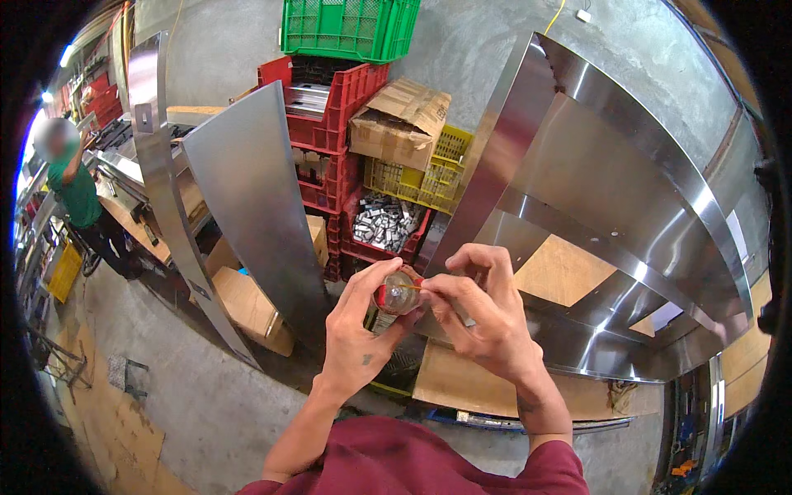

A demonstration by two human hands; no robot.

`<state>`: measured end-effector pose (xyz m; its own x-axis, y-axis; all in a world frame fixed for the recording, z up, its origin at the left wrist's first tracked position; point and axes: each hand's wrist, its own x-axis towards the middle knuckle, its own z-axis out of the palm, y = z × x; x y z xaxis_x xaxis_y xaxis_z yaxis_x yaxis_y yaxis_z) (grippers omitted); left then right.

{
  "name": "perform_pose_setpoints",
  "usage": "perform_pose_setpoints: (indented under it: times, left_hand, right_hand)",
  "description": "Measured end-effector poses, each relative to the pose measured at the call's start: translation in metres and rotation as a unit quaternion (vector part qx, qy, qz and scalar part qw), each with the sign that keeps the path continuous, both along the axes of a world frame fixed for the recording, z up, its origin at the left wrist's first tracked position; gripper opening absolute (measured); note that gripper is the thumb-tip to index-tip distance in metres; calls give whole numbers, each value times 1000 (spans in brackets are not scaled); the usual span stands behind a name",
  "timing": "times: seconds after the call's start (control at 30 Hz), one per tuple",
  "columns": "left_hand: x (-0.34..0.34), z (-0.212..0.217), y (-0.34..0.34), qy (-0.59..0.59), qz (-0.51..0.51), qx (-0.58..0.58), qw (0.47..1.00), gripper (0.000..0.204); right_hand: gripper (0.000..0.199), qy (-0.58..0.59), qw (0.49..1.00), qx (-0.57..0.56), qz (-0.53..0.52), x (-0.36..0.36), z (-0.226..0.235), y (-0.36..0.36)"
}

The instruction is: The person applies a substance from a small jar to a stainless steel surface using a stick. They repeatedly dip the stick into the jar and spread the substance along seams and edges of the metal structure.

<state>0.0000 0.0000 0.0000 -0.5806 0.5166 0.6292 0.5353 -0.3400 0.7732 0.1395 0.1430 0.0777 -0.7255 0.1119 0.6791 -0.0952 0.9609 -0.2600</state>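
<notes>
My left hand (355, 334) is wrapped round a clear, round-ended container with red on its side (399, 299), which looks like a bottle seen end-on. Most of its length is hidden behind my fingers. My right hand (488, 318) is closed in a pinch at the container's right edge, thumb and forefinger together. A thin yellowish strip (410, 286) runs from those fingertips across the container's clear end. What exactly the strip is, I cannot tell.
Ahead stand stacked red crates (322, 124), a green crate (346, 29), a cardboard box (403, 124) and a bin of small metal parts (386, 224). Large sheet-metal panels (252, 181) lean left, a metal frame (610, 198) right. A person in green (78, 186) stands far left.
</notes>
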Motion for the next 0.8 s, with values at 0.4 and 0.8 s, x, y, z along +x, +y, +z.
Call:
perform_pose_setpoints:
  times: [0.4, 0.8]
  left_hand:
    - [1, 5, -3, 26, 9, 0, 1000, 73]
    - [1, -4, 2, -70, 13, -13, 997, 67]
  right_hand:
    - [27, 2, 999, 39, 9, -3, 3, -4]
    - [27, 23, 999, -27, 3, 10, -16, 0]
